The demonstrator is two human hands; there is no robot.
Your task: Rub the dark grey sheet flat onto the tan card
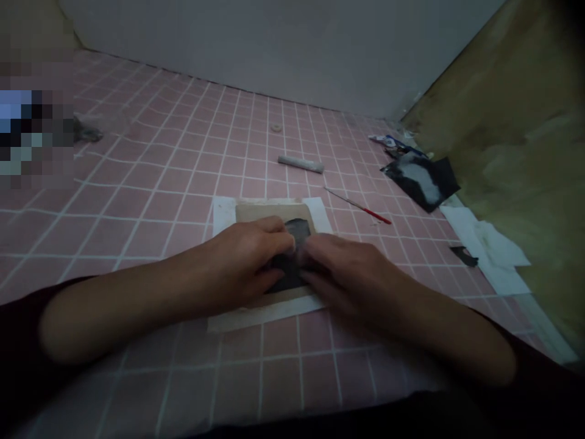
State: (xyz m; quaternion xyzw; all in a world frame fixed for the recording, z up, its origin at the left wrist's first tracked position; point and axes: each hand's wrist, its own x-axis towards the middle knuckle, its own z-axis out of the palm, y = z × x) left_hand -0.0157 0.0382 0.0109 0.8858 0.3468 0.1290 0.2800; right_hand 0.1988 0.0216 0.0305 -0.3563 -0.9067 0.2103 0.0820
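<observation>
In the head view, both hands meet over a dark sheet (299,228) that looks like black sandpaper. It lies on a beige board (274,211) with a white sheet of paper (223,213) under it. My left hand (253,256) has its fingers closed in a pinch above the dark sheet's left part. From the other side, my right hand (350,268) is closed too, its curled fingertips at the dark sheet's right part, close to the left fingertips. Whatever sits between the fingertips is hidden and dim.
Beyond the board lie a grey stick (300,164), a thin tool with a red handle (377,216) and a small pale ring (276,128). At right are a black sheet with white powder (423,180), a dark scrap (465,256) and white papers (484,244). A pink checked cloth (183,152) covers the table.
</observation>
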